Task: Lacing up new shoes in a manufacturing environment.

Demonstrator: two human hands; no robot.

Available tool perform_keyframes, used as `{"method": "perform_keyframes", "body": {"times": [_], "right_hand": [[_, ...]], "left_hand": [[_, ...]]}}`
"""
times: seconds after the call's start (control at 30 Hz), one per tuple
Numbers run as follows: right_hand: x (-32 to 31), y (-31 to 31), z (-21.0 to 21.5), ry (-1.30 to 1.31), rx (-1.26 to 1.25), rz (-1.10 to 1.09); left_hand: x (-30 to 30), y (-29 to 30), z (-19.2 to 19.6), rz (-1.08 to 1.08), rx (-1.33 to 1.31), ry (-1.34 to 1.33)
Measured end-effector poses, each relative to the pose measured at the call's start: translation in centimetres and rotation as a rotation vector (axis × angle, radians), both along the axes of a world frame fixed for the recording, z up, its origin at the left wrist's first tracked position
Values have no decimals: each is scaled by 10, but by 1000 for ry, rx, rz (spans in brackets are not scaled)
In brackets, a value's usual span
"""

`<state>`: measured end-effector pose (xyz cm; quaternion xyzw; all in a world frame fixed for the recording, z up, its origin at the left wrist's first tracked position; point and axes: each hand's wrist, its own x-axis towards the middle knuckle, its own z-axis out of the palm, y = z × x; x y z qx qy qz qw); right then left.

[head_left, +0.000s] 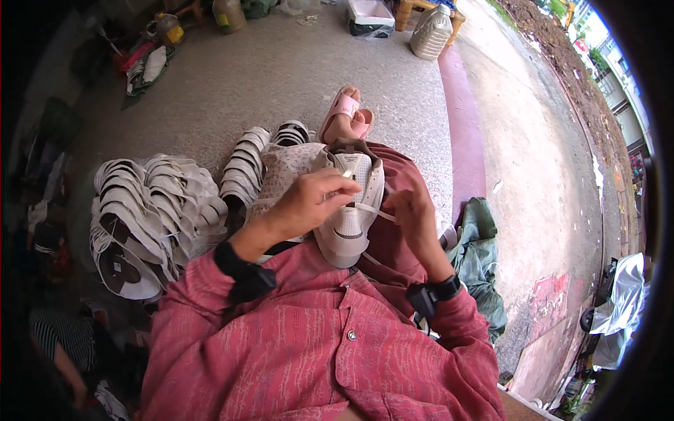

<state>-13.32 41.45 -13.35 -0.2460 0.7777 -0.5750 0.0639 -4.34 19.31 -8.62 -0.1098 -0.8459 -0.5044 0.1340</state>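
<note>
A white shoe upper [349, 217] rests on my lap, toe pointing toward me. My left hand [309, 200] pinches a white lace end at the upper's eyelets. My right hand [414, 210] grips the other part of the white lace [372, 210], which runs taut across the shoe between both hands. I wear a red long-sleeved shirt and a black band on each wrist. One foot in a pink sandal [344, 116] sticks out beyond my knees.
A big pile of stacked white shoe uppers [151, 217] lies on the concrete floor at my left, with another row [246, 165] closer in. A green bag [481, 245] sits at my right. Plastic jugs [430, 31] and a box [370, 17] stand at the far side.
</note>
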Motion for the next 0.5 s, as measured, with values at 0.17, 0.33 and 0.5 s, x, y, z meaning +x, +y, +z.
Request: {"method": "perform_keyframes", "body": {"times": [0.17,0.33,0.5], "right_hand": [[16,-1,-11,20,138,144],[32,-2,-18,-182,104,191],[36,-7,-10,-197,55,206]], "left_hand": [[-8,10,-27,46,-264,132],[4,17,-20,76,-315,23],[2,24,-16,109,-341,-29]]}}
